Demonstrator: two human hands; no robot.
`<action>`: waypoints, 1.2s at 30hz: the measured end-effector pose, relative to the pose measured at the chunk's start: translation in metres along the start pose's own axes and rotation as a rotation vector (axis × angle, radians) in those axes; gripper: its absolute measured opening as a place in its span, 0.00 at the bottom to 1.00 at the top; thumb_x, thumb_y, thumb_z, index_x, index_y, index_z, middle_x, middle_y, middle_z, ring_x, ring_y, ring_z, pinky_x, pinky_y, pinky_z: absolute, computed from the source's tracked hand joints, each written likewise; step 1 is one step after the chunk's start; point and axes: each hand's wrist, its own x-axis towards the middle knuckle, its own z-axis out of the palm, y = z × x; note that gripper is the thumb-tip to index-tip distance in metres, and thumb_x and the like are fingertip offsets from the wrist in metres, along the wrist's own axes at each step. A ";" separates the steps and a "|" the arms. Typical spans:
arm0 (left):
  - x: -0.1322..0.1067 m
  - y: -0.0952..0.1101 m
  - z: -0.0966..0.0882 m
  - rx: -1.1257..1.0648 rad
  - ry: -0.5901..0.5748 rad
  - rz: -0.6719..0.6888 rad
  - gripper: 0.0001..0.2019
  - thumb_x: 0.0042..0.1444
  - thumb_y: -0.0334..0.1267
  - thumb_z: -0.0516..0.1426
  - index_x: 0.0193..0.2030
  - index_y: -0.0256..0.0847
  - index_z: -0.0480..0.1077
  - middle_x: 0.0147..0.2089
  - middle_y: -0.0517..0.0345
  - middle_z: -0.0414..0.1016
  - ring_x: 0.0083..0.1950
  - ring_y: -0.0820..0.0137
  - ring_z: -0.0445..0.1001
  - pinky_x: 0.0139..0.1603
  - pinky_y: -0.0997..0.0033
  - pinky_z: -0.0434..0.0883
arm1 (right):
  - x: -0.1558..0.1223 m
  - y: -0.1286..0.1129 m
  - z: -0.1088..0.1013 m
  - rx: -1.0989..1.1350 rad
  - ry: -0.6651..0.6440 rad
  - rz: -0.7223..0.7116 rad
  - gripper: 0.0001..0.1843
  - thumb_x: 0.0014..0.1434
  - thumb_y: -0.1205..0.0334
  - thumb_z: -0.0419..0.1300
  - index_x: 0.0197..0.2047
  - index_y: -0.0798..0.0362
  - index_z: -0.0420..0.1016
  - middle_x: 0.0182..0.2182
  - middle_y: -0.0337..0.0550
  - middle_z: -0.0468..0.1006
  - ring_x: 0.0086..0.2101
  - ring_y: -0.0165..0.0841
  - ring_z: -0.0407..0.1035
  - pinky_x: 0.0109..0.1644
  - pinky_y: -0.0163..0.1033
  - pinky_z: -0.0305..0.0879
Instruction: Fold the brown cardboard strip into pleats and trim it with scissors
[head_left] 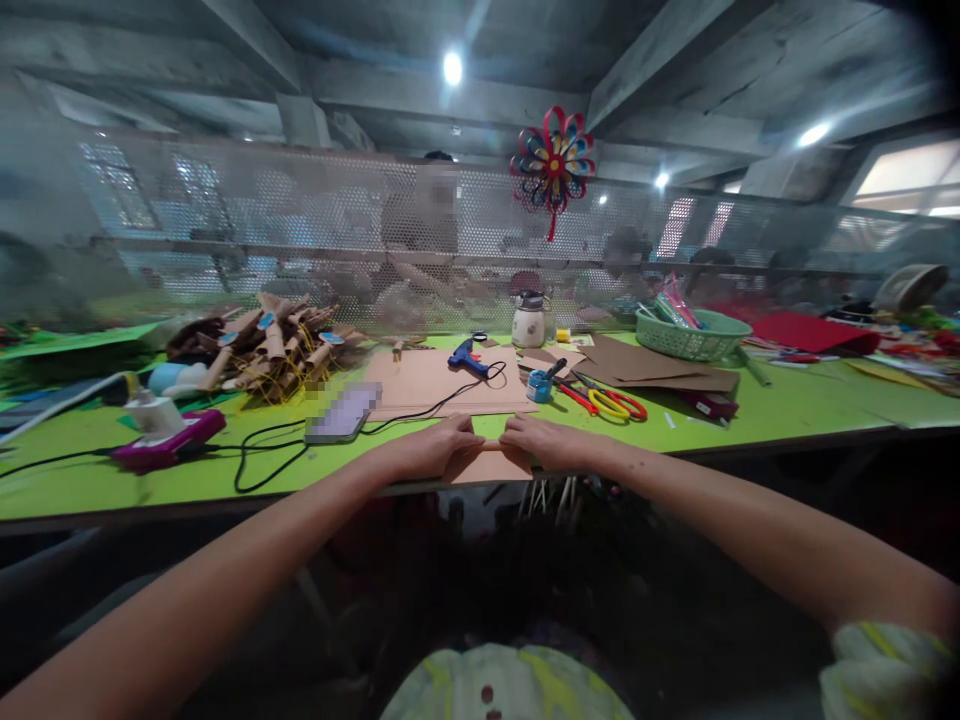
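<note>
At the table's front edge, a small sheet of tan paper (pixel 491 466) lies with its far edge curled into a narrow roll between my hands. My left hand (pixel 441 447) has its fingers closed on the left end of that roll. On the right end, my right hand (pixel 551 443) pinches in the same way, thumb and fingers drawn together. Beyond my hands are larger tan sheets (pixel 412 385), with a blue glue gun (pixel 469 357) on top. A small blue jar (pixel 539 386) stands near scissors with red and yellow handles (pixel 611 403).
A phone (pixel 345 412) and a purple power strip (pixel 169 440) with trailing cables lie to the left. Behind them is a heap of paper rolls (pixel 281 345). A green basket (pixel 694 335), brown card (pixel 652 365) and a white thermos (pixel 528 322) stand towards the perforated screen (pixel 300 220).
</note>
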 end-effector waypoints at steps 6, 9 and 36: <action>0.004 -0.008 -0.003 0.176 -0.065 0.118 0.24 0.56 0.27 0.51 0.60 0.49 0.62 0.42 0.55 0.64 0.38 0.69 0.62 0.40 0.74 0.59 | 0.000 -0.003 -0.004 -0.055 -0.014 -0.041 0.14 0.51 0.76 0.56 0.43 0.59 0.67 0.37 0.47 0.65 0.39 0.35 0.58 0.41 0.37 0.55; 0.005 -0.004 -0.007 0.245 -0.060 0.148 0.23 0.57 0.28 0.50 0.59 0.47 0.63 0.39 0.54 0.64 0.37 0.69 0.62 0.38 0.74 0.59 | 0.001 -0.007 -0.009 -0.086 -0.023 -0.072 0.17 0.53 0.74 0.55 0.48 0.61 0.67 0.36 0.49 0.66 0.39 0.36 0.58 0.41 0.38 0.56; 0.017 0.008 0.019 0.185 0.174 -0.167 0.12 0.58 0.38 0.52 0.32 0.36 0.75 0.34 0.50 0.72 0.35 0.68 0.70 0.35 0.73 0.63 | 0.004 -0.019 0.007 -0.110 0.095 0.118 0.08 0.57 0.71 0.55 0.40 0.59 0.71 0.36 0.48 0.68 0.38 0.34 0.60 0.38 0.36 0.55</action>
